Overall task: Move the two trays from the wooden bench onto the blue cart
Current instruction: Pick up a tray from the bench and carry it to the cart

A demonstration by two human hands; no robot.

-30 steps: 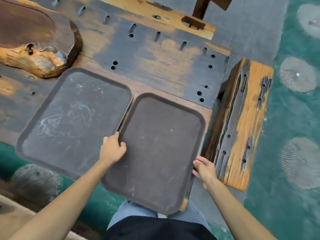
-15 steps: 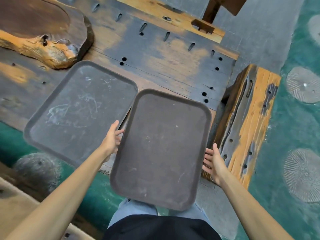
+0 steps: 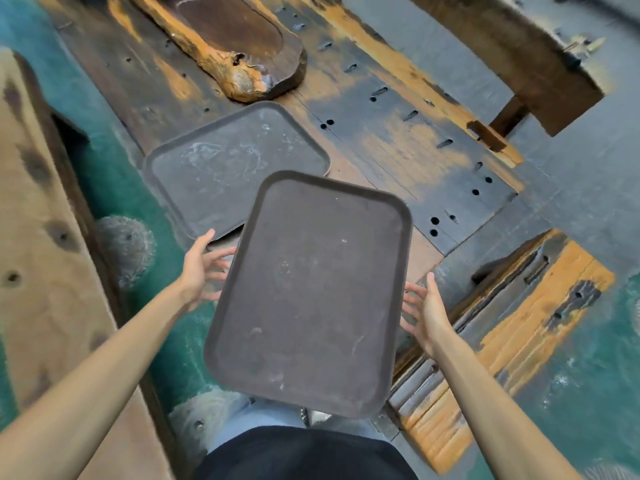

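Note:
A dark brown tray (image 3: 308,296) is lifted off the wooden bench (image 3: 398,150) and hangs in front of my body. My left hand (image 3: 202,268) holds its left edge from below, fingers spread under it. My right hand (image 3: 424,311) supports its right edge the same way. A second, greyer tray (image 3: 228,168) with chalky scuffs still lies flat on the bench, its near corner partly hidden behind the lifted tray. The blue cart is not in view.
A raw-edged wooden slab (image 3: 239,46) lies on the bench beyond the grey tray. A low wooden stool (image 3: 519,317) stands at my right. A pale wooden board (image 3: 45,254) runs along the left. Green patterned floor (image 3: 588,375) surrounds everything.
The brown tray has come up off the bench and toward me, held by both hands on its sides. The view has swung so the bench now runs diagonally.

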